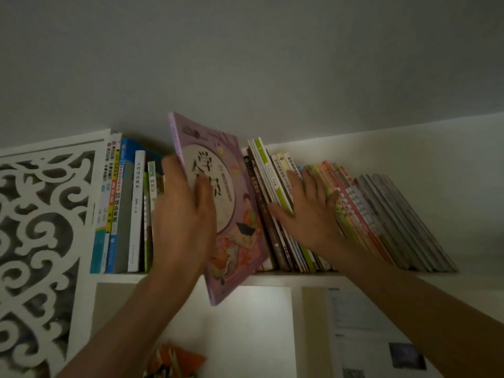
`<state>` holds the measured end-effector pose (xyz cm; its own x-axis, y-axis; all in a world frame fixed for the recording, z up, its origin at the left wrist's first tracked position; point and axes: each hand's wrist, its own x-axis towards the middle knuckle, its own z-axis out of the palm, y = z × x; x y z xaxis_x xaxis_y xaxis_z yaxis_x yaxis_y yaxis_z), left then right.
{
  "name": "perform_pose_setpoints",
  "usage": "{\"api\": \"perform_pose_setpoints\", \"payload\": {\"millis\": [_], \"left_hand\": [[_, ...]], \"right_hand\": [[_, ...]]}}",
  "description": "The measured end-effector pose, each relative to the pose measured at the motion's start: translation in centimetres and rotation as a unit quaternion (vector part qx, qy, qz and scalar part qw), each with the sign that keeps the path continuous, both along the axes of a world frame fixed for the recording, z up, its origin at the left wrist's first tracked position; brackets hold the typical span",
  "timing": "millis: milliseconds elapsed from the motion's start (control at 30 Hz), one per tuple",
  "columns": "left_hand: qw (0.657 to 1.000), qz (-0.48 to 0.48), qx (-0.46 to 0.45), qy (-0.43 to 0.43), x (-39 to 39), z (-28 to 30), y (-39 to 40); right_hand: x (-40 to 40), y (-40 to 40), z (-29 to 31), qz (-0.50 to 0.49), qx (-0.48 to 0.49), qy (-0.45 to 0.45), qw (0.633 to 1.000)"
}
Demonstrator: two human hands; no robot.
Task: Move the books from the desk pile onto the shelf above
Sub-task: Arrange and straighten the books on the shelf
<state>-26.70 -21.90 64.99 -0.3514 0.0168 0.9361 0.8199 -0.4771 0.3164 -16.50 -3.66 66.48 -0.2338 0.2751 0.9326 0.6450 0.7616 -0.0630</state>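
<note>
A large purple book point(231, 203) with a round white cover panel stands tilted in a gap on the white shelf point(272, 279), its lower corner hanging past the shelf's front edge. My left hand point(182, 216) grips its spine side, thumb on the cover. To the right, my right hand point(308, 211) lies flat with fingers spread against a leaning row of thin books point(381, 222), pressing them rightward. An upright row of books point(122, 211) stands left of the gap. The desk pile is out of view.
A white carved fretwork panel point(38, 241) closes the shelf's left end. Papers point(365, 334) are pinned on the wall below the shelf. Something orange point(174, 361) shows at the bottom edge. The shelf's right part beyond the leaning books holds nothing visible.
</note>
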Motion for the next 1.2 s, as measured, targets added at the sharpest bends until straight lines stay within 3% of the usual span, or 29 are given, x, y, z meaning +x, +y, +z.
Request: {"api": "perform_pose_setpoints", "payload": {"millis": [67, 133, 300, 467, 1200], "left_hand": [[1.0, -0.021, 0.012, 0.002, 0.3, 0.7, -0.6], [0.999, -0.047, 0.012, -0.004, 0.6, 1.4, -0.2], [0.998, -0.059, 0.019, -0.003, 2.2, 0.6, 1.9], [0.997, -0.077, 0.024, -0.008, 3.9, 0.0, 3.2], [0.998, -0.048, 0.046, 0.006, 6.6, 1.1, 4.5]], "right_hand": [[1.4, 0.5, -0.4, 0.014, 0.072, 0.064, 0.995], [3.4, 1.3, -0.5, -0.009, 0.068, 0.099, 0.993], [5.9, 2.4, 0.0, -0.149, 0.091, 0.003, 0.985], [8.0, 2.7, 0.8, -0.206, 0.01, -0.013, 0.978], [9.7, 3.1, 1.5, -0.163, -0.031, -0.034, 0.986]]}}
